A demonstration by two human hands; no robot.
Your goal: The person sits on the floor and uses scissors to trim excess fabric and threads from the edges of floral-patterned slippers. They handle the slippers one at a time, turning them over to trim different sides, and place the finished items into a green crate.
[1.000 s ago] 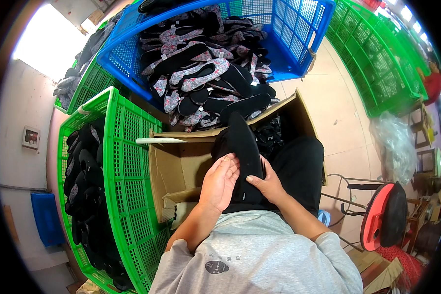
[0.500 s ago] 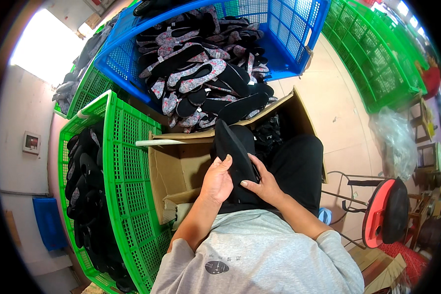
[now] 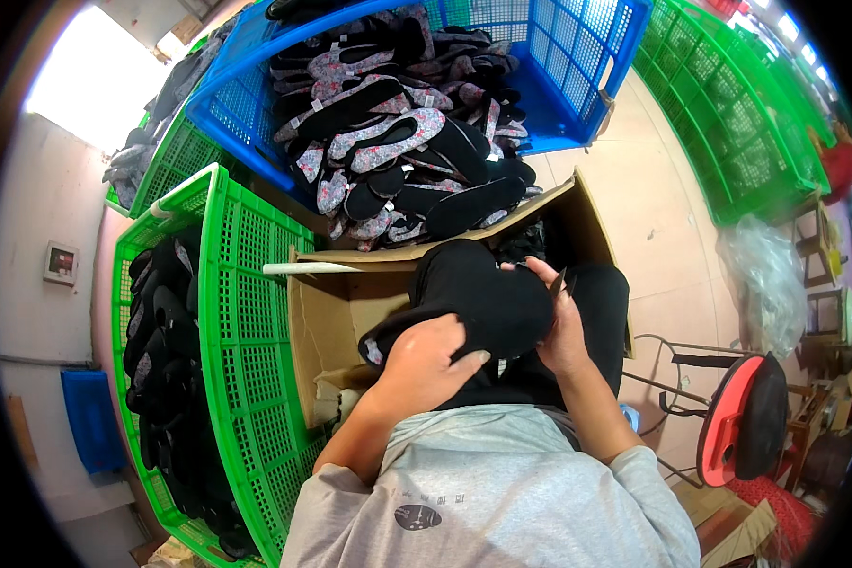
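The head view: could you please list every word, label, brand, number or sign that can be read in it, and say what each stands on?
None is legible.
Grey shirt: small printed characters above a dark oval emblem, too small to read.
White tags in the blue crate: too small.
Black slipper: no readable text shows.
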